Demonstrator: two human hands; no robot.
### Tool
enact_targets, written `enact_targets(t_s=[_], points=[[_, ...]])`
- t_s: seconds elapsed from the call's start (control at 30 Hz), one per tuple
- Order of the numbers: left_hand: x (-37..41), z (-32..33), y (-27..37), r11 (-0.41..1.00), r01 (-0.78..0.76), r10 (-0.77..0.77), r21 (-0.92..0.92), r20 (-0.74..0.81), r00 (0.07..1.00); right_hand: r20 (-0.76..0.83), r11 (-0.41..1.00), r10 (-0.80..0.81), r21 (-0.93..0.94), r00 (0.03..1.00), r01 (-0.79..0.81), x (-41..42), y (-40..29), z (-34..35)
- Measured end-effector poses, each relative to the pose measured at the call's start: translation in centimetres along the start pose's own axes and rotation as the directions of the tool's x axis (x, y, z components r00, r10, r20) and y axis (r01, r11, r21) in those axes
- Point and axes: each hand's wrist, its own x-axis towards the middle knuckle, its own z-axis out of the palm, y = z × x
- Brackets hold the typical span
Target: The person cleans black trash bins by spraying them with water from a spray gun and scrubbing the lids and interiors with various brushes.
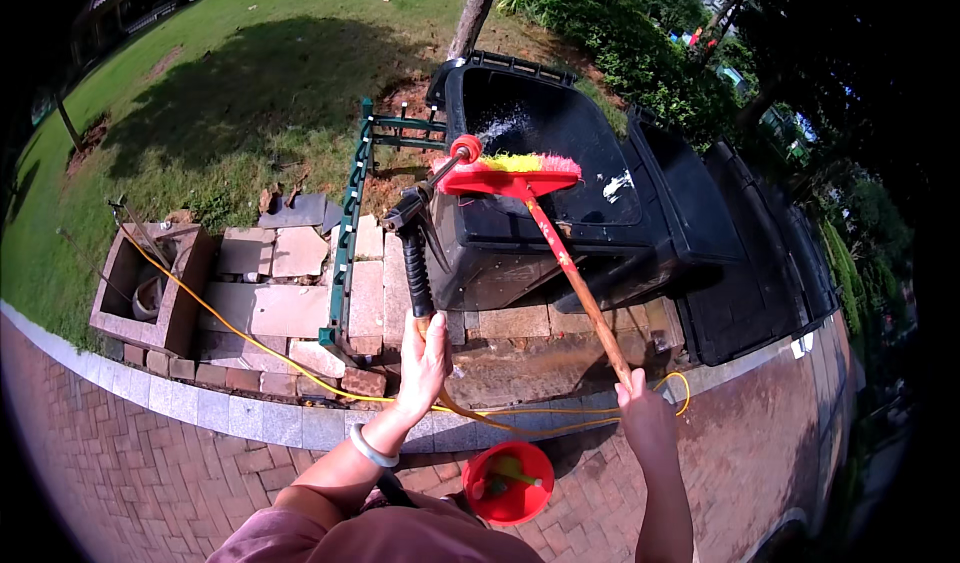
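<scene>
My left hand (425,354) is closed around the ribbed black handle of a hose spray gun (417,263), whose red nozzle points at a black wheeled bin (517,263). Water sprays into the bin's open top. My right hand (646,413) grips the wooden handle of a red push broom (559,244). The broom's head, with pink and yellow bristles, is raised at the bin's near rim. A yellow hose (300,368) runs from a stone box on the left, passes below my left hand and loops near my right hand.
A red bucket (536,507) with green and yellow items inside stands on the brick paving by me. A green metal rail (347,248) rises left of the bin. More black bins (750,263) stand to the right. A stone box (180,300), a kerb (322,428) and a tree trunk (474,12) are also there.
</scene>
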Motion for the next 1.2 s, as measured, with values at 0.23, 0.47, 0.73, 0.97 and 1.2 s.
enact_targets(t_s=[0.23,0.47,0.73,0.97,1.2], points=[[5.1,-2.2,1.2,0.988,0.097,-0.094,-0.121,0.029,0.995,-0.168,0.997,-0.065,-0.040,0.984,0.059,23.6,-11.8,-2.1],[8.2,-4.6,1.9,0.997,0.066,-0.066,-0.028,-0.004,0.998,-0.205,0.968,-0.184,-0.208,0.961,0.141,20.9,-13.6,-5.2],[10.4,-4.5,2.6,0.998,0.036,-0.037,-0.045,-0.020,0.999,0.025,0.929,0.078,-0.365,0.997,-0.063,-0.2,-7.4,-11.5],[11.6,-3.4,2.7,0.998,0.000,0.000,-0.058,0.001,1.000,-0.025,0.961,-0.010,-0.277,1.000,0.003,5.8,-8.8,-9.4],[11.9,-2.5,2.0,0.999,0.028,-0.026,-0.025,0.071,0.997,-0.221,0.973,-0.225,-0.098,0.949,0.208,23.7,-12.0,-3.6]])
